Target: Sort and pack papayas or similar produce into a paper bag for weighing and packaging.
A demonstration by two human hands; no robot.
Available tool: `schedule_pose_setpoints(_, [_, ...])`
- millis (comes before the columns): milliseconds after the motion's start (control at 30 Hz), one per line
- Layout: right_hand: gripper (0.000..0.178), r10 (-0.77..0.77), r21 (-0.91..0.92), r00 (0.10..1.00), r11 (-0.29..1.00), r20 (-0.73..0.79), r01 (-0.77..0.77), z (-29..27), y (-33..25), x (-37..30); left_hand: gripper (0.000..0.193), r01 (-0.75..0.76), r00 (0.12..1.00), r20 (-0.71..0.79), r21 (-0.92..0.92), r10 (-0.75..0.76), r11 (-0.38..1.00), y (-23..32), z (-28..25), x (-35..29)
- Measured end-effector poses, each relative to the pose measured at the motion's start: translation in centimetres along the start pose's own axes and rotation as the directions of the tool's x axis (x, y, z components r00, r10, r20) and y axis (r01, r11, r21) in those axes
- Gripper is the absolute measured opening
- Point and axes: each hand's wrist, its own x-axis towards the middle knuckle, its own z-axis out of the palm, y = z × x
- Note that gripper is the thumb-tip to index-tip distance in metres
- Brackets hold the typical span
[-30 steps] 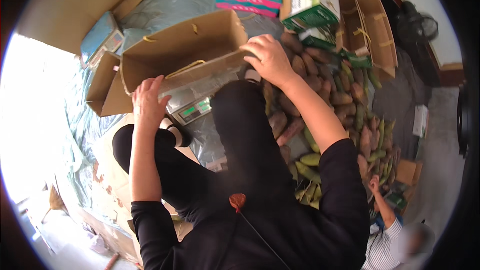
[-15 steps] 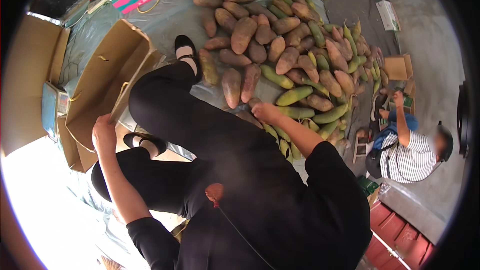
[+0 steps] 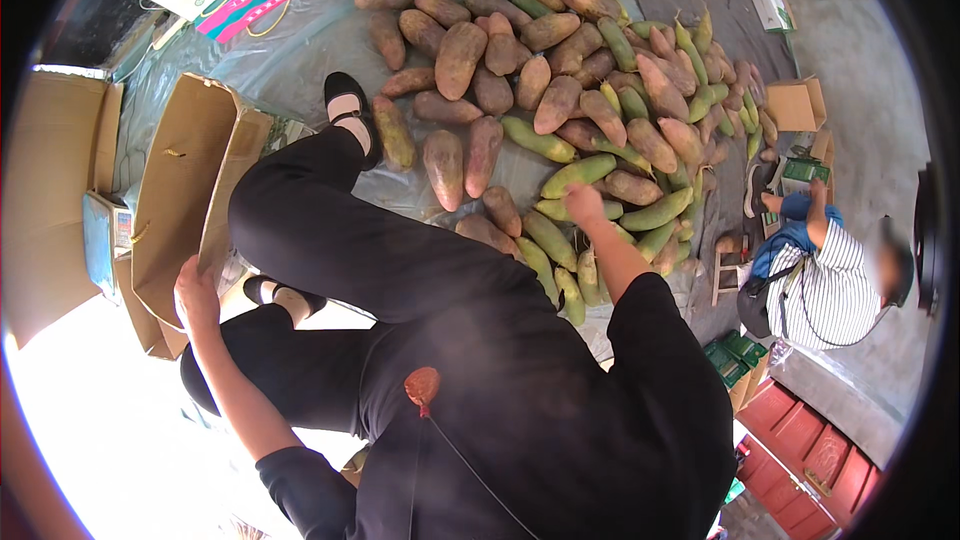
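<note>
Our right hand (image 3: 585, 205) is nearer the long green vegetable (image 3: 582, 171) lying just beyond it, long axis slanting up rightward; fingers hidden, we cannot tell that grip's state. Our left hand (image 3: 197, 298) pinches the cardboard box (image 3: 178, 162) by its near edge.

Bare forearms (image 3: 237, 380) spread apart, the left grip (image 3: 197, 296) pinching, the right grip (image 3: 585, 204) outstretched.

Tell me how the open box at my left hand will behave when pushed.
The box is probably stiff, since its cardboard walls hold their shape. It is likely light for its size, as those walls look thin. Flat walls suggest it may slide or tip rather than roll.
</note>
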Motion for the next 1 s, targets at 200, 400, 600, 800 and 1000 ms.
schedule_pose_setpoints(200, [0.047, 0.154, -0.162, 0.945, 0.965, -0.289, -0.207, -10.1, -3.0, 4.7, 0.03, -0.101, 0.995, -0.031, -0.171, 0.097, 0.98, -2.4, 1.1, 0.3])
schedule_pose_setpoints(400, [0.071, 0.29, -0.136, 0.936, 0.938, -0.199, -0.319, -12.1, -3.1, 8.7, 0.031, -0.053, 0.998, 0.026, -0.194, 0.059, 0.98, -1.4, 1.1, 0.3])
schedule_pose_setpoints(600, [0.063, 0.435, -0.245, 0.895, 0.86, -0.102, -0.447, -12.5, -5.2, 10.0, 0.029, 0.042, 0.999, 0.035, -0.142, -0.037, 0.989, -1.8, 1.5, 0.3])
schedule_pose_setpoints(800, [0.051, 0.492, -0.17, 0.865, 0.848, -0.094, -0.501, -10.5, -4.5, 11.4, 0.028, 0.047, 0.999, 0.001, -0.112, -0.048, 0.993, -1.5, 1.2, -0.1])
schedule_pose_setpoints(1000, [0.046, 0.415, 0.774, 0.763, 0.188, 0.496, -0.605, -6.3, -0.4, 10.8, 0.028, 0.053, 0.999, 0.003, -0.097, -0.053, 0.994, -1.5, 1.4, 0.3])
